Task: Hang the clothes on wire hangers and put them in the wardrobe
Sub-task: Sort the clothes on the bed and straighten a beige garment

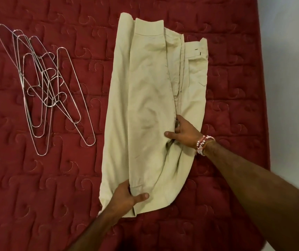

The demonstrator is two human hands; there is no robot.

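Head view: khaki trousers [150, 98] lie folded on the red bedspread [226, 115]. The left hand [125, 196] grips their near end and the right hand [183, 132] pinches cloth at the middle seam, likely to keep the fold together. Wire hangers [45, 87] lie heaped to the left, apart from the trousers.

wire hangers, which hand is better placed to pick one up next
Left, probably. The wire hangers lie left of the khaki trousers, on the side of the left hand; the right hand, pinching the trousers on their right, would have to cross over them.
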